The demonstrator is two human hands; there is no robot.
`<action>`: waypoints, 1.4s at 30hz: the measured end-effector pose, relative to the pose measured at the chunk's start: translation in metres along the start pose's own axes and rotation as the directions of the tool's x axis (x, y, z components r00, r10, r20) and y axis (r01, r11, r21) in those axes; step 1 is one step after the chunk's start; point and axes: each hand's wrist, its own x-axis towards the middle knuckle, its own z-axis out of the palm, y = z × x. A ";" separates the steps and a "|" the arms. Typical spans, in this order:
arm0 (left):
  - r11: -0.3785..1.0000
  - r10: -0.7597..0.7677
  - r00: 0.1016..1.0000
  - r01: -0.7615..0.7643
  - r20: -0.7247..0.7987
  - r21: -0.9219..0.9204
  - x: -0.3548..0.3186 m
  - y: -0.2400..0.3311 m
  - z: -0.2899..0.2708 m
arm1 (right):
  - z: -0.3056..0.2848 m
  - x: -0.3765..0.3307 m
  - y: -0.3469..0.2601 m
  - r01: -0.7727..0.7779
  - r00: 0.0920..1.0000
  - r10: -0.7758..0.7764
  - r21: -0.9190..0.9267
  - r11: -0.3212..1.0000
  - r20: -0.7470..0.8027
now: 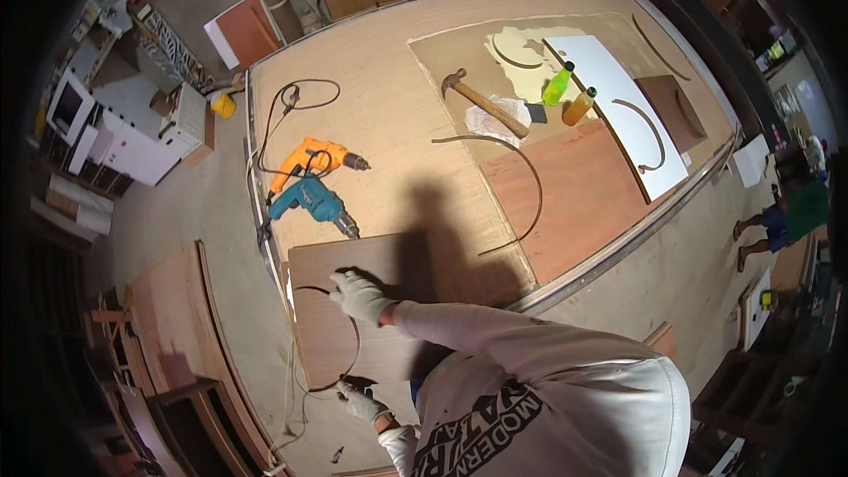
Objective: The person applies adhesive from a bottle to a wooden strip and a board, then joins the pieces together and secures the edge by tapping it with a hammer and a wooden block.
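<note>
A shadow darkens the upper right of the wood-grain panel (322,353), and the person's sleeve (477,327) hides part of its right side. The gloved left hand (362,402) is at the panel's lower edge, fingertips at one end of a curved strip (357,336); whether they pinch it or merely touch it cannot be told. The gloved right hand (358,296) spreads over the panel's upper part, fingers loosely bent beside the strip; any grip beneath it is hidden.

Floor (243,309) shows beyond the panel's left edge. Just above the panel lies a teal drill (314,203), with an orange drill (309,162) farther up; right of both, the tabletop (380,97) stretches up from the panel toward a claw hammer (490,108).

The strip is thin and dark, lying over the panel and bowing toward its right side.
</note>
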 end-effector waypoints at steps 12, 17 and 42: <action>0.999 -0.026 0.985 0.018 0.169 0.050 0.029 0.000 -0.010 | -0.309 -0.093 0.204 -0.851 0.407 0.477 -0.134 0.508 -0.779; 0.997 -0.074 0.967 0.067 0.243 0.038 0.043 -0.013 -0.027 | -0.294 -0.093 0.230 -0.578 0.499 0.267 -0.087 0.812 -0.824; 0.981 -0.129 0.924 0.171 0.361 -0.089 0.036 -0.032 -0.027 | -0.385 0.096 0.225 -0.003 0.428 0.045 0.048 0.999 -0.902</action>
